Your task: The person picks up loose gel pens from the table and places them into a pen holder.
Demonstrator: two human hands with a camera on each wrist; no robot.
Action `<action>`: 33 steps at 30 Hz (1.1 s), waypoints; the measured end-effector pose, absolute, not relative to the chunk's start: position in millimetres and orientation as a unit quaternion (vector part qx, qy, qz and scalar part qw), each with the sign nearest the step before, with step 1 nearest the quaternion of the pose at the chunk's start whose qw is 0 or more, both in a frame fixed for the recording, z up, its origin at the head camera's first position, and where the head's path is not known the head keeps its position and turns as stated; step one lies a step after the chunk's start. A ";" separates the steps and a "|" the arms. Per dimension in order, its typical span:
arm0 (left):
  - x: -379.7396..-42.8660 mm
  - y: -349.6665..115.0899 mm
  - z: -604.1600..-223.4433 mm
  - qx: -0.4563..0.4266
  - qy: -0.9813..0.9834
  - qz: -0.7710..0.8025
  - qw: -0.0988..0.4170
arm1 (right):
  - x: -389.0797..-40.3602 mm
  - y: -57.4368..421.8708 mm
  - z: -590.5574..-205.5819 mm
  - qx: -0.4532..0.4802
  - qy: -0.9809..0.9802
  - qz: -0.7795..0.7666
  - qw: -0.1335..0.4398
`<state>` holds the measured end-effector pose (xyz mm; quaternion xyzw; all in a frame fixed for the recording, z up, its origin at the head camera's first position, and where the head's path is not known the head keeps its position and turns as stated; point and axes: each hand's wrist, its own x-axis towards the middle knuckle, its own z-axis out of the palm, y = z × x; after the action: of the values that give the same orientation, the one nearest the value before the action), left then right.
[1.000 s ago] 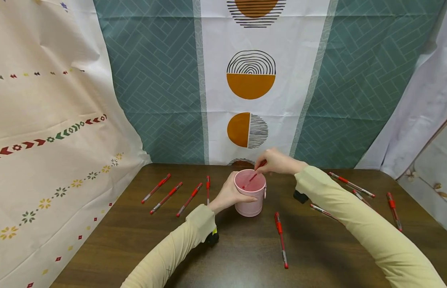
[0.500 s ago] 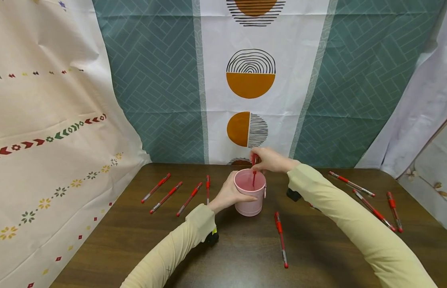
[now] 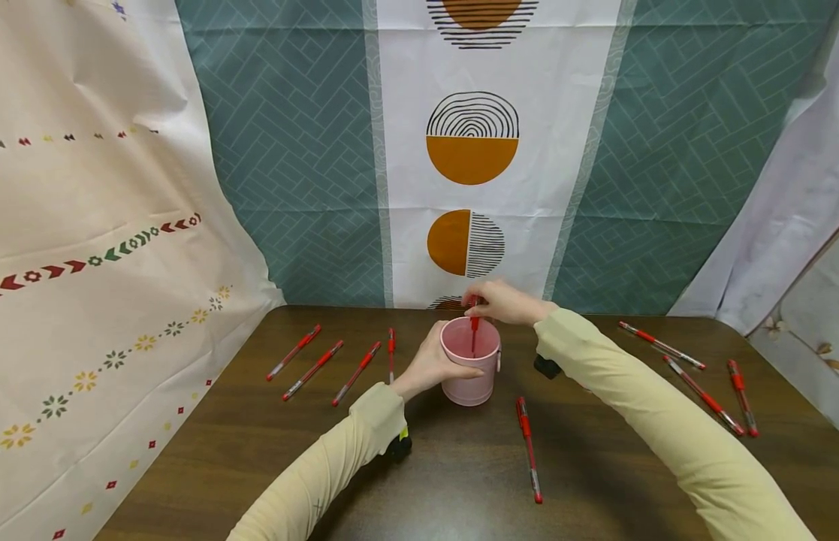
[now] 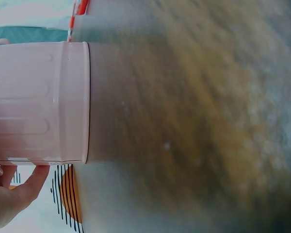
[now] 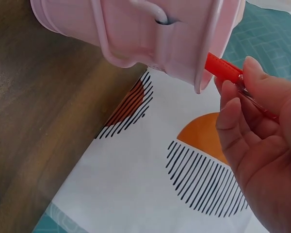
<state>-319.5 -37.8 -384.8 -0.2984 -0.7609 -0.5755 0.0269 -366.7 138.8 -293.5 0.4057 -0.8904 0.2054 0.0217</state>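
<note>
Pinching the red gel pen (image 3: 475, 324), seemingly upright, my right hand (image 3: 510, 302) points it six-o'clock into the pink pail (image 3: 468, 387).

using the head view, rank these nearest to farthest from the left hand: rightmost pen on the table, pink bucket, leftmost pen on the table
1. Pink bucket: gripped by the left hand.
2. Leftmost pen: lying off to that hand's left.
3. Rightmost pen: far over on the right, well past the bucket.
</note>
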 end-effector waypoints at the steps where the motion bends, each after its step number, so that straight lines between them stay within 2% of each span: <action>1: -319.6 -37.7 -385.1 -0.297 -0.761 -0.576 0.026 | -367.6 138.8 -294.5 0.410 -0.889 0.201 0.027; 7: -332.8 -36.9 -402.9 -0.291 -0.774 -0.561 0.045 | -368.7 136.7 -296.9 0.408 -0.890 0.202 0.025; 12: -332.6 -37.3 -403.1 -0.288 -0.779 -0.555 0.048 | -369.3 134.8 -299.6 0.405 -0.890 0.207 0.023; 22: -311.1 -38.5 -376.5 -0.307 -0.758 -0.575 0.028 | -371.5 133.5 -305.6 0.423 -0.887 0.178 0.047; 33: -305.7 -38.2 -371.6 -0.292 -0.770 -0.567 0.023 | -371.6 131.8 -306.9 0.415 -0.890 0.182 0.038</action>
<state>-305.7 -38.2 -371.6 -0.2920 -0.7700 -0.5669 0.0225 -371.6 131.8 -306.9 0.4154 -0.8905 0.1818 0.0381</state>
